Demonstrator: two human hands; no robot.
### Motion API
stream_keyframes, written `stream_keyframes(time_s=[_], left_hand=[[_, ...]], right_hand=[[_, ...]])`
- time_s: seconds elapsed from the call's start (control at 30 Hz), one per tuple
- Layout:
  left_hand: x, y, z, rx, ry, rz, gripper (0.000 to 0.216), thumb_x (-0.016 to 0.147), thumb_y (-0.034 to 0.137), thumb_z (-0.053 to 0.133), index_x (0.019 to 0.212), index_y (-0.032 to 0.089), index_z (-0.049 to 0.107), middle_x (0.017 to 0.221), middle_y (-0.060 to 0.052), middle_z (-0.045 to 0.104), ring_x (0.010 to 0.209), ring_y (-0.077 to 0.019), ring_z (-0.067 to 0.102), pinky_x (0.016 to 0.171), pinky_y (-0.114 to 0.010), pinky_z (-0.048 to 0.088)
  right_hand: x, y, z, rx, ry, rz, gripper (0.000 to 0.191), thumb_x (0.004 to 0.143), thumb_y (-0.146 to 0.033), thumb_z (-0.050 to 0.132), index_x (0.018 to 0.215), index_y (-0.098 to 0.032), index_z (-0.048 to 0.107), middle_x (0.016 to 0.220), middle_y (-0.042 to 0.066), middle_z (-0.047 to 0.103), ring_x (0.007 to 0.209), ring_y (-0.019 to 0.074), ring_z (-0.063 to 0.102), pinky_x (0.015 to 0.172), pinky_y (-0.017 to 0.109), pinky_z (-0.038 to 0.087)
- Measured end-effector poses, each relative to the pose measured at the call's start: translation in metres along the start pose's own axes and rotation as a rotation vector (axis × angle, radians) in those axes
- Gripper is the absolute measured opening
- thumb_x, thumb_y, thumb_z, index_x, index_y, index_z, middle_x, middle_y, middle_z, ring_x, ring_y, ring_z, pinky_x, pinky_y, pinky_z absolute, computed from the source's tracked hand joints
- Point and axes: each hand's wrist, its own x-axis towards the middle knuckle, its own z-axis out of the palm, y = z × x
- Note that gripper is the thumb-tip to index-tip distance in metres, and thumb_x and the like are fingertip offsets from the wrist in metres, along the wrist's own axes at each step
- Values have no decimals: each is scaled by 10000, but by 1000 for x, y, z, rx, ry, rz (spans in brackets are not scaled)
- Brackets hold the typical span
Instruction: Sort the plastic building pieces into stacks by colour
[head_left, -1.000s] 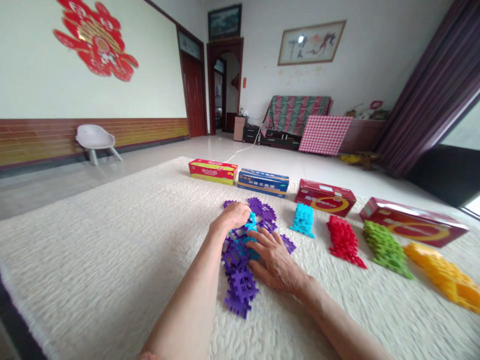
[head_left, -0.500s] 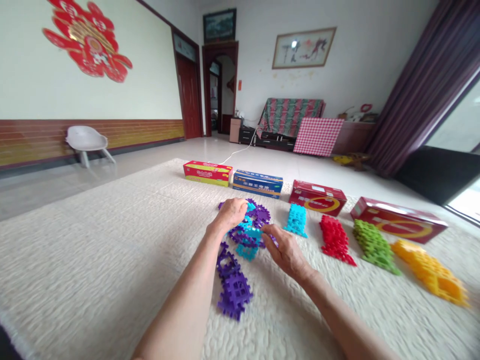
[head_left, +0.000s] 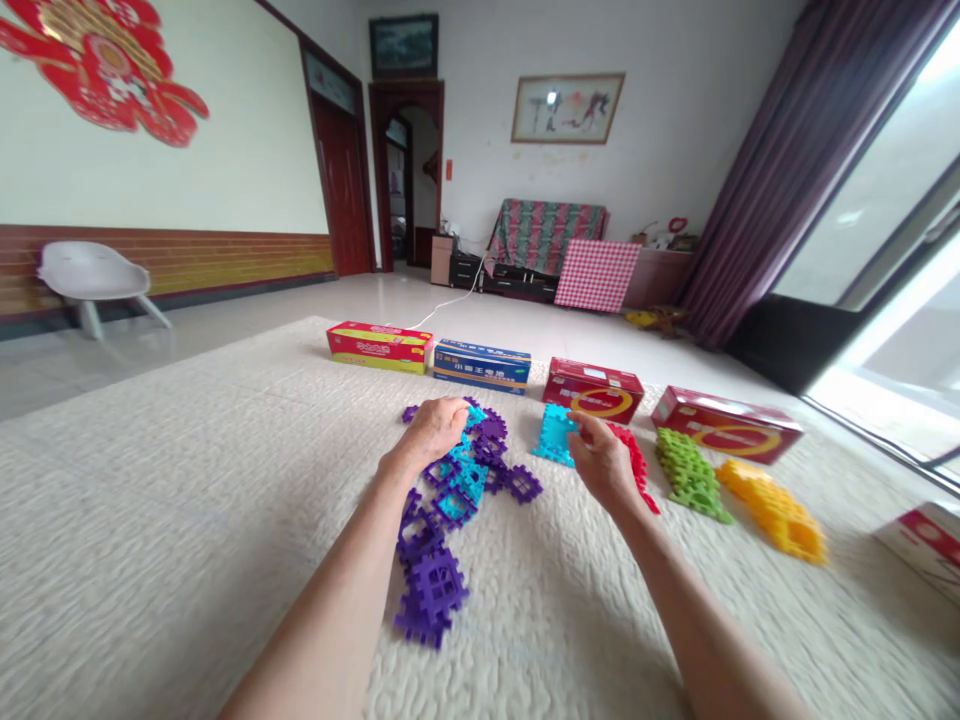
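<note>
My left hand (head_left: 436,430) is closed at the upper left of a loose pile of purple interlocking plastic pieces (head_left: 435,585) with light blue ones (head_left: 469,480) among them. A bit of light blue shows at its fingertips, apparently a piece pinched there. To the right, my right hand (head_left: 604,460) pinches the edge of a flat light blue interlocking piece (head_left: 555,435) at the light blue row; how far it lies on pieces beneath cannot be made out. Red pieces (head_left: 637,465) are partly hidden behind that hand.
Green pieces (head_left: 690,475) and yellow pieces (head_left: 776,510) lie in rows to the right. Behind stand a red-and-yellow box (head_left: 380,348), a blue box (head_left: 482,368) and two dark red boxes (head_left: 596,385). Another box (head_left: 926,540) sits at the right edge of the cream mat (head_left: 225,480).
My right hand has moved right, from the purple and blue pile to the light blue row, with a light blue piece. The left hand stays by the pile. The view has turned right.
</note>
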Motion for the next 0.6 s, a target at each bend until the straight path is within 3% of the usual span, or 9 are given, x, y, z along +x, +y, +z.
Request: stream_keyframes(time_s=[0.1,0.33,0.53,0.6], left_hand=[[1,1,0,-13,-10,8,301,881,210,357,692,170,587,619,9,508,611,-125,432,611,-252,281],[3,1,7,19,5,43,306,880,225,354,663,176,564,621,4,508,613,-130,422,610,-267,266],[3,11,12,-23,-35,32,299,872,197,372,622,176,535,573,21,469,577,-119,387,578,-261,249],[2,12,13,-32,-43,39,301,870,194,376,614,176,533,574,23,472,576,-116,386,575,-258,249]], right_hand=[[4,6,-8,-41,46,99,396,782,-316,478,1097,-175,671,828,51,701,733,187,629,712,314,480],[0,8,-4,-22,-186,118,375,730,-239,490,1041,-186,692,756,35,713,699,184,656,651,277,489],[0,6,-6,-82,-115,82,343,724,-200,483,990,-192,699,843,50,716,795,192,661,738,301,505],[2,6,-8,-14,-156,105,338,716,-207,496,987,-181,696,799,39,704,731,179,649,690,296,515]])
